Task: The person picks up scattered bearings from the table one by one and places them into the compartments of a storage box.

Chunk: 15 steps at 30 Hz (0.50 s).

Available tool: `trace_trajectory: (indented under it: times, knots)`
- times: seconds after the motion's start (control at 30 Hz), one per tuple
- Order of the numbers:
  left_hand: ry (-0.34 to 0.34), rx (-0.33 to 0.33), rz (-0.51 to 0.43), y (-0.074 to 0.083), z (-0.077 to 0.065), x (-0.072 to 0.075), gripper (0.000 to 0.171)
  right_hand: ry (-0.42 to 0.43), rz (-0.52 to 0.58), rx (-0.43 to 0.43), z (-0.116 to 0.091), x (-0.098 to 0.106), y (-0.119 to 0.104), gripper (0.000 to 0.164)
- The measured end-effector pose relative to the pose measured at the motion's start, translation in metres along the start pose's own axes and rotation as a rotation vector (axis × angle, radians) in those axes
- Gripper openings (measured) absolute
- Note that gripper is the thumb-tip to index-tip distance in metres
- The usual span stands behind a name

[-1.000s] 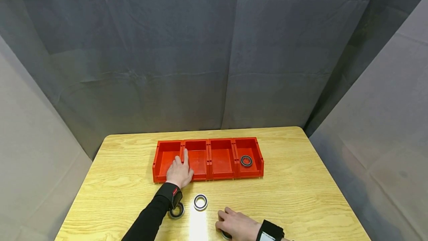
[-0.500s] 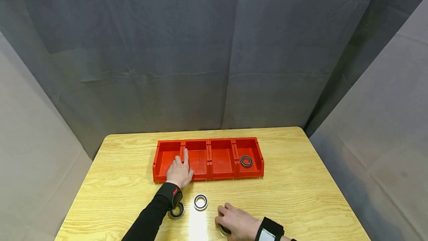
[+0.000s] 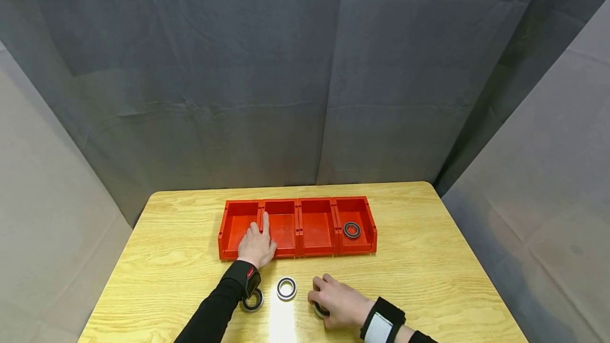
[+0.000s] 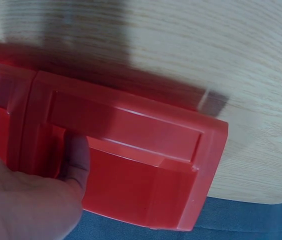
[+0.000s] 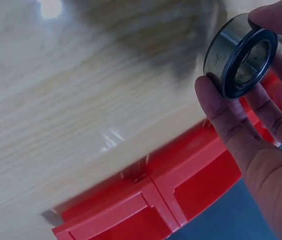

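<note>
Red bins (image 3: pixel 316 252) joined in a row of four lie across the lower middle of the head view, on a pale wood-grain table (image 3: pixel 419 279). Your left hand (image 3: pixel 256 247) is over the two left-hand bins, its index finger straight along the divider between them. In the left wrist view, at the lower left, your hand straddles that divider, with one finger reaching down into the end bin; whether you are squeezing the divider, the pictures do not tell. Your right hand (image 3: pixel 344 303) is at the bottom of the head view, right of centre, pinching a bearing (image 5: pixel 225 52) between thumb and fingers. That bearing sits at the upper right of the right wrist view, tilted, with its dark ring face and metal rim showing. A second bearing (image 3: pixel 286 297) lies flat on the table at bottom centre, left of your right hand. Another bearing (image 3: pixel 253 308) is just beside your left wrist strap (image 3: pixel 245 275), partly covered by it. One more bearing (image 3: pixel 352 236) rests inside the rightmost bin. Dark grey cloth (image 3: pixel 214 94) fills the top of the frame.
</note>
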<state>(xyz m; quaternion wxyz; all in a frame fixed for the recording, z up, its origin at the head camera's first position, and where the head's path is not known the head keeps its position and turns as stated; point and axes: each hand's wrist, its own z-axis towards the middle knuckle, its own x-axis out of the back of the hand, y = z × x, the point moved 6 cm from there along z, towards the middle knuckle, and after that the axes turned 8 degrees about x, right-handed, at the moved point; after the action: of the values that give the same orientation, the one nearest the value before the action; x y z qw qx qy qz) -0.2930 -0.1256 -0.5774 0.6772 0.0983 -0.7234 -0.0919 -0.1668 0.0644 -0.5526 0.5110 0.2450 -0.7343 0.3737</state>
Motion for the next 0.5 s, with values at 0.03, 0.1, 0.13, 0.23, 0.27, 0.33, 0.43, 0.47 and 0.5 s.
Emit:
trace_trajectory:
  times: [0.03, 0.1, 0.13, 0.23, 0.27, 0.33, 0.43, 0.47, 0.5]
  knots:
    - [-0.003, 0.001, 0.002, 0.000, 0.000, 0.000, 0.081, 0.006, 0.006, -0.008, 0.001, 0.002, 0.001, 0.043]
    - [-0.001, 0.000, 0.003, 0.000, 0.000, 0.000, 0.081, 0.021, 0.013, -0.021, 0.002, 0.006, 0.004, 0.043]
    - [0.001, -0.001, 0.002, 0.000, -0.001, 0.000, 0.081, 0.030, 0.012, -0.027, 0.002, 0.008, 0.006, 0.043]
    - [0.003, 0.000, 0.004, 0.000, 0.000, -0.001, 0.082, 0.065, -0.007, -0.031, 0.005, 0.016, 0.011, 0.042]
    - [0.006, -0.001, 0.004, 0.000, -0.001, -0.001, 0.082, 0.079, -0.018, -0.029, 0.006, 0.019, 0.013, 0.041]
    - [0.007, -0.002, 0.007, 0.000, 0.000, -0.001, 0.082, 0.104, -0.031, -0.029, 0.007, 0.024, 0.018, 0.041]
    - [0.012, -0.004, 0.008, 0.000, 0.001, -0.002, 0.082, 0.139, -0.040, -0.034, 0.010, 0.031, 0.025, 0.037]
    - [0.009, -0.002, 0.009, 0.000, 0.001, -0.002, 0.082, 0.149, -0.040, -0.039, 0.010, 0.033, 0.027, 0.036]
    - [0.007, -0.001, 0.010, 0.000, 0.001, -0.002, 0.082, 0.156, -0.035, -0.047, 0.011, 0.035, 0.030, 0.036]
